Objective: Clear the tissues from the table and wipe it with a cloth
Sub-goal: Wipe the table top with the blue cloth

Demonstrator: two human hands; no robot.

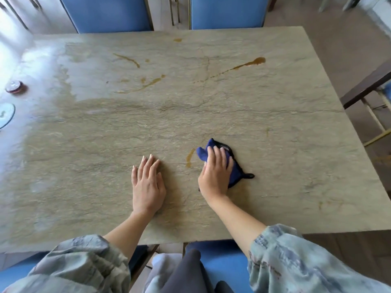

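Note:
A dark blue cloth with a black edge lies bunched on the grey-green stone table, near the front middle. My right hand presses flat on the cloth with straight fingers. Just left of the cloth is a short brown streak. My left hand rests flat on the bare tabletop, fingers straight, holding nothing. More brown spill streaks mark the far half of the table. No tissues are in view.
Two blue chairs stand at the table's far side. A small round red-rimmed object and a pale round dish sit at the left edge. A dark wooden chair frame stands to the right.

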